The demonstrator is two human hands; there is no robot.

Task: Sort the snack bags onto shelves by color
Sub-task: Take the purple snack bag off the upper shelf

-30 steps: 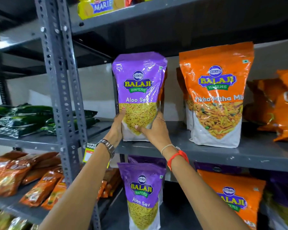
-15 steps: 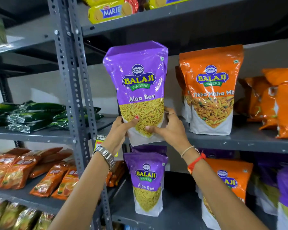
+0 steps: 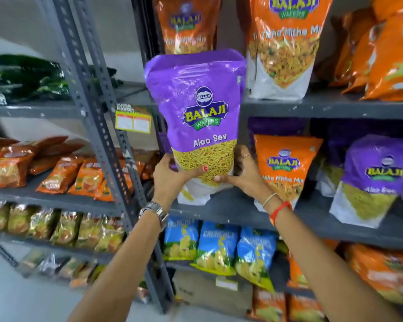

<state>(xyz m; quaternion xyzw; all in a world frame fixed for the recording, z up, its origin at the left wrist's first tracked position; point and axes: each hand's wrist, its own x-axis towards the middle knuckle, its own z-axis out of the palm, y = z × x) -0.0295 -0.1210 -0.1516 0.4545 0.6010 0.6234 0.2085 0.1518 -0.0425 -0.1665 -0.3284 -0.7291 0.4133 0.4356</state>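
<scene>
I hold a purple Aloo Sev bag (image 3: 200, 112) upright by its lower part, my left hand (image 3: 170, 180) on its left side and my right hand (image 3: 244, 173) on its right. Its base hangs in front of the middle shelf (image 3: 242, 210) of the right rack. On that shelf stand an orange Mitha Mix bag (image 3: 286, 163) just right of my hands and another purple Aloo Sev bag (image 3: 372, 180) further right. Orange bags (image 3: 286, 43) line the shelf above (image 3: 323, 108).
Grey perforated uprights (image 3: 96, 122) separate the two racks. The left rack holds green bags (image 3: 26, 77), orange packets (image 3: 63, 173) and yellow packets (image 3: 56, 228) on three levels. Blue Crunchex bags (image 3: 216, 247) stand under the middle shelf. A cardboard box (image 3: 209, 291) sits below them.
Both hands lifted the purple bag off the upper orange shelf and carried it down to the middle shelf level. The camera tilted downward, so lower shelves came into view.
</scene>
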